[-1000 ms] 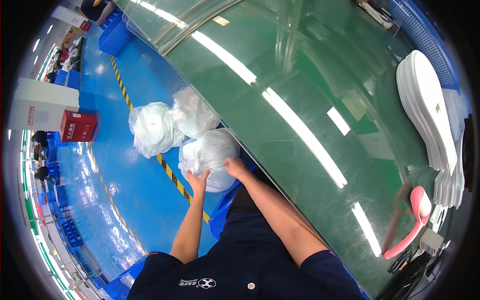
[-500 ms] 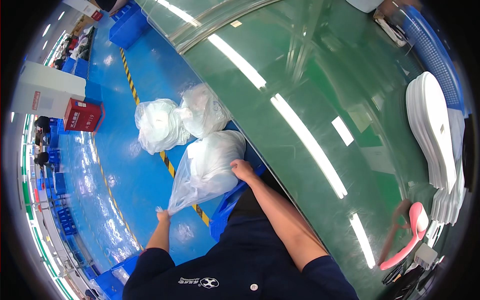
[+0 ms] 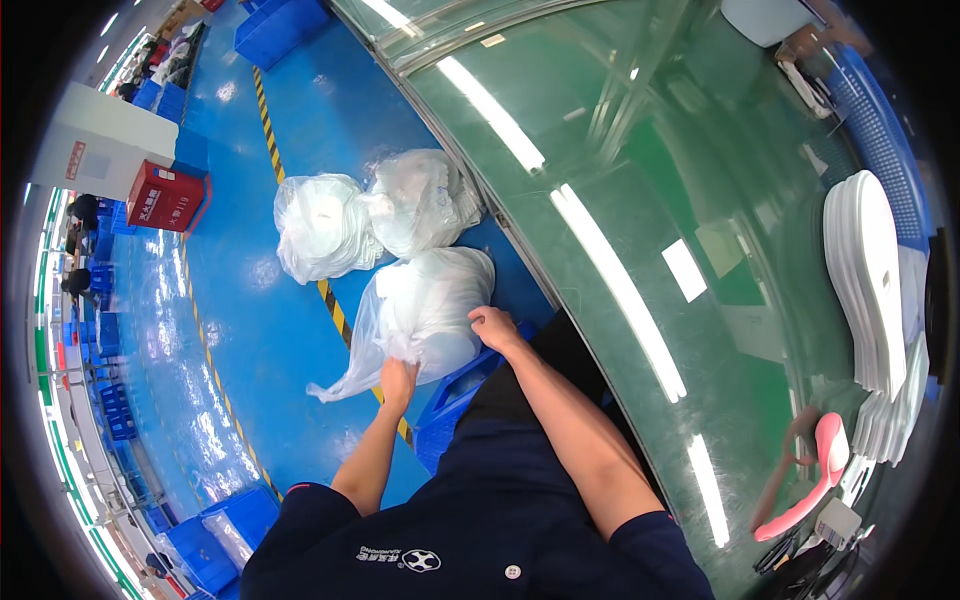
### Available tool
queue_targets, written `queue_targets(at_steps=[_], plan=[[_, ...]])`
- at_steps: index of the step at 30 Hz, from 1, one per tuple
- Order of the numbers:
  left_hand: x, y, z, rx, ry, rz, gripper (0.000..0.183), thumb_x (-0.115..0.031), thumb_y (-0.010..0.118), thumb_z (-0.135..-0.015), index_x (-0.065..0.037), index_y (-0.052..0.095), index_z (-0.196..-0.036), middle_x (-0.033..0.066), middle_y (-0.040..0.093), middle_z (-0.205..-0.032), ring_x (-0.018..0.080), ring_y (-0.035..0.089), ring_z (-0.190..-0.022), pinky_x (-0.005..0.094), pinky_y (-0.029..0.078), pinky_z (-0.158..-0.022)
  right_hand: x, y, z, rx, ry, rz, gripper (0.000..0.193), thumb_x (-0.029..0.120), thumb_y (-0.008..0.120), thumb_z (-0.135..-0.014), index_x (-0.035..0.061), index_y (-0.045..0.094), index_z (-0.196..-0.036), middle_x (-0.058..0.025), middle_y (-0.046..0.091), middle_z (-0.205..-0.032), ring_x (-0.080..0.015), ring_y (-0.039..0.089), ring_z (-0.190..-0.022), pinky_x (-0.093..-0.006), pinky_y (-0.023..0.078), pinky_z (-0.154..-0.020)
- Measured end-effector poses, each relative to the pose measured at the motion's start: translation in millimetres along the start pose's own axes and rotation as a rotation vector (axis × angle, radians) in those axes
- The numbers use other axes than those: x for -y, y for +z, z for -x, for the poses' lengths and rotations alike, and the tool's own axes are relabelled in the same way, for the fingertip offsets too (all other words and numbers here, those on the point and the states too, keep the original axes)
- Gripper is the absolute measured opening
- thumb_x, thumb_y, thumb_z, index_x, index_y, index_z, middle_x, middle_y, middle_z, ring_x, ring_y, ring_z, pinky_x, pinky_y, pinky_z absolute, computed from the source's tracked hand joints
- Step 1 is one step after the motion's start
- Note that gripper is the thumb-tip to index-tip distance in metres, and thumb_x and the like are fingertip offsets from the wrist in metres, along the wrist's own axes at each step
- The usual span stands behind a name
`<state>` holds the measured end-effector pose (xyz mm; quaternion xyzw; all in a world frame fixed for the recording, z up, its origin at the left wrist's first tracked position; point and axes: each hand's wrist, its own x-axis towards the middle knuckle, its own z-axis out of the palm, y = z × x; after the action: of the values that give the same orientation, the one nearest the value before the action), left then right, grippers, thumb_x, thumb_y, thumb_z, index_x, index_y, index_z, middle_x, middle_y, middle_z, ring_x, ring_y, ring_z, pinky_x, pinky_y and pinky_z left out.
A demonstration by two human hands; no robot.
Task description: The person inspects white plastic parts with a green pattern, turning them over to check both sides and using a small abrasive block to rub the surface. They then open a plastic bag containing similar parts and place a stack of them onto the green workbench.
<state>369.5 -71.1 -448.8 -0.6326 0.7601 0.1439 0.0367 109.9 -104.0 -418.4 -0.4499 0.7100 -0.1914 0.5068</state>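
A clear plastic bag (image 3: pixel 425 295) bulging with white contents stands in front of me, partly over a blue crate (image 3: pixel 455 395). My left hand (image 3: pixel 399 378) is closed on the bag's lower near side, its fingertips partly lost in the film. My right hand (image 3: pixel 493 328) is at the bag's right side with curled fingers, pinching its edge. The bag's loose, twisted mouth (image 3: pixel 335 388) trails out to the left on its own. Just beyond are two more clear bags, the left one (image 3: pixel 322 228) and the right one (image 3: pixel 425 205), both showing stacks of flat white pieces.
A green-topped table (image 3: pixel 600 420) runs along my right. On it are stacked white insole-shaped pieces (image 3: pixel 862 280), a pink-handled tool (image 3: pixel 822 480) and a blue perforated basket (image 3: pixel 880 150). A red box (image 3: pixel 165 197) stands left by a white pillar; striped tape (image 3: pixel 268 130) crosses the blue floor.
My left hand has let go of the bag's twisted mouth and moved right and up onto its body. The mouth has dropped loose. My right hand stays by the bag's right side.
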Motion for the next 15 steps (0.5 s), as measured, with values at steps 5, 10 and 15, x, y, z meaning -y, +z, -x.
queue_targets(at_steps=[5,10,15], plan=[[-105.5,-53.1,-33.7,0.072,-0.114,0.689,0.029,-0.028,0.052,-0.082,-0.001,0.059,-0.089,0.0181,0.059,-0.064,0.0342,0.058,-0.061,0.0411,0.044,-0.058,37.0,-21.0,15.2,0.248,0.098,-0.371,0.046,0.035,0.061,-0.074,0.0039,0.057,-0.108,-0.0163,0.061,-0.098,-0.0252,0.059,-0.091,-0.0350,0.046,-0.079],[-124.5,-28.4,-6.3,0.343,0.051,0.629,0.038,-0.029,0.049,-0.084,0.001,0.052,-0.106,0.0198,0.061,-0.080,0.0299,0.060,-0.068,0.0391,0.045,-0.063,16.8,-6.4,12.6,0.279,-0.041,0.264,0.055,0.041,0.059,-0.075,-0.0009,0.053,-0.110,-0.0208,0.061,-0.097,-0.0304,0.062,-0.083,-0.0394,0.049,-0.071],[-76.3,-4.2,-40.0,0.699,-0.241,1.335,0.040,-0.014,0.048,-0.083,0.004,0.043,-0.118,0.0154,0.051,-0.115,0.0268,0.058,-0.086,0.0355,0.048,-0.064,17.6,9.5,-1.0,0.151,-0.008,0.318,0.036,0.023,0.056,-0.076,0.0000,0.053,-0.103,-0.0226,0.061,-0.087,-0.0378,0.060,-0.082,-0.0437,0.047,-0.073]])
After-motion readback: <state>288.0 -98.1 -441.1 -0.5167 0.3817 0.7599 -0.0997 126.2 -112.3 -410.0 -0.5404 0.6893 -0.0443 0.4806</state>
